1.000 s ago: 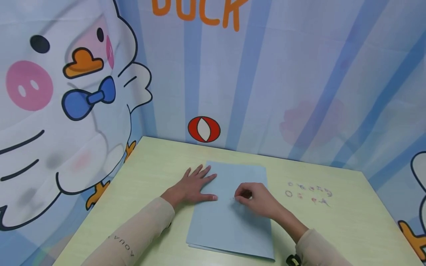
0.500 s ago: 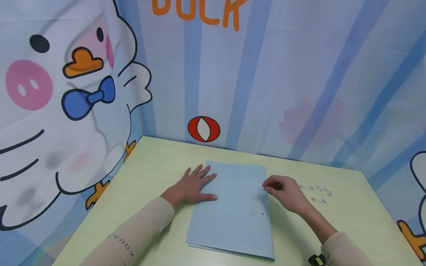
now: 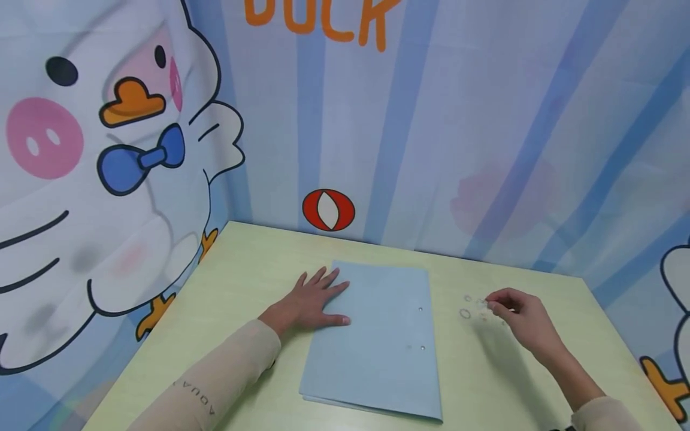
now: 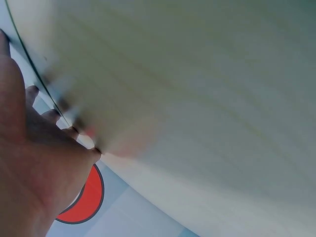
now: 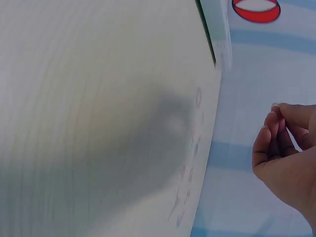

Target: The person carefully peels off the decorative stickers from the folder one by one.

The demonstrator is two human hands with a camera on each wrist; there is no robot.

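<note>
My left hand (image 3: 308, 305) lies with fingers spread at the left edge of a light blue folder (image 3: 372, 365), thumb and fingertips resting on it. In the left wrist view, that hand (image 4: 42, 148) is partly cut off. Right of the folder, my right hand (image 3: 520, 317) is above the table, thumb and fingertips pinched round a tiny pale, shiny piece (image 3: 481, 303); its kind is too small to tell. The right wrist view shows this hand (image 5: 286, 153) with the fingertips together. Small flat pieces, including a little ring (image 3: 465, 313), lie below it; others are hidden behind the hand.
The pale yellow table (image 3: 259, 263) meets a blue-and-white cartoon backdrop (image 3: 345, 120) at its far edge. Two snaps, one of them a lower snap (image 3: 423, 348), show near the folder's right side. In the right wrist view, several small pieces (image 5: 196, 145) lie in rows.
My right hand has moved right, from the middle of the folder, past its right edge, to over the small pieces. The snaps came into sight. My left hand has stayed still.
</note>
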